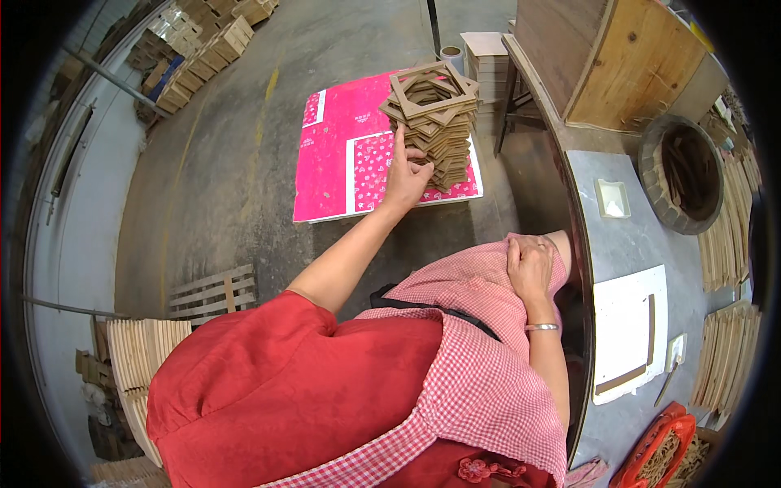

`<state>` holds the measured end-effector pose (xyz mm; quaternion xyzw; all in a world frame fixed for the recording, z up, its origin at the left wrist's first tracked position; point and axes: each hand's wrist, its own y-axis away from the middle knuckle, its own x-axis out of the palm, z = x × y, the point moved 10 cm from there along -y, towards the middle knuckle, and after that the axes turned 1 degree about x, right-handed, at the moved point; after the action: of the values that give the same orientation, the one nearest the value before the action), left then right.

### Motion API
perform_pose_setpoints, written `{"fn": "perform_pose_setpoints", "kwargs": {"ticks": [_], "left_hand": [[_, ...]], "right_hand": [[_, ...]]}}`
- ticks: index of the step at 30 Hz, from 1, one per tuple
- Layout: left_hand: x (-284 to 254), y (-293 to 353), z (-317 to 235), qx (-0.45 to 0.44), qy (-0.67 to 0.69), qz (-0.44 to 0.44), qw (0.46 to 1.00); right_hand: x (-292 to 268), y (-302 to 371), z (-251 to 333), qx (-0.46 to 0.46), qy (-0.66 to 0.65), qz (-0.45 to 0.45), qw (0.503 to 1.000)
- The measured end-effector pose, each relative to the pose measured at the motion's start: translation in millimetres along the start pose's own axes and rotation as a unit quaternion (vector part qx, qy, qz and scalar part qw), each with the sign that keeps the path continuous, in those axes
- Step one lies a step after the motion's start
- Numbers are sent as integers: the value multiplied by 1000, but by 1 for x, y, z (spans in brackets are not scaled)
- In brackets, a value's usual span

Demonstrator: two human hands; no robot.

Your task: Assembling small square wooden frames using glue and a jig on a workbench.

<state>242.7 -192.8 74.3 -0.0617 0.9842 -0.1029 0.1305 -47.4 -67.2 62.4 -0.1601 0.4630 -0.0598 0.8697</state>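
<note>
The left hand (404,175) was stretched forward and up the frame, its grip loose and holding nothing, with the forefinger raised along the near side of the tall, twisted stack of square brown fibreboard frames (431,122) and the other fingers curled against the stack's lower half. The stack rose straight up from the hand's reach, its long axis vertical, each frame turned a little from the one beneath so the corners fanned out; it lay just above and to the right of the fingertips in the upper middle of the frame, touching them. It stood on a bright pink patterned sheet (342,163) spread over the grey concrete floor (228,163). The right hand (529,264) was well apart from the stack, lower and to the right, lying flat and slack on the red-and-white checked apron (480,366) over the knee, grasping nothing. So the left hand was plainly the nearer of the two. Further right, the grey worktop (626,244) carried a white board with a brown L-shaped strip (630,333), and a round dark basket (683,175) sat at its upper end.
</note>
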Motion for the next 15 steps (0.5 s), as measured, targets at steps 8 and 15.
{"fn": "perform_pose_setpoints", "kwargs": {"ticks": [8, 15], "left_hand": [[-9, 1, -10, 9, -71, -12, 997], [-12, -6, -24, 38, -128, -35, 990]], "right_hand": [[-1, 0, 1, 4, -3, 0, 1000], [-1, -1, 0, -5, -1, -4, 1000]]}}
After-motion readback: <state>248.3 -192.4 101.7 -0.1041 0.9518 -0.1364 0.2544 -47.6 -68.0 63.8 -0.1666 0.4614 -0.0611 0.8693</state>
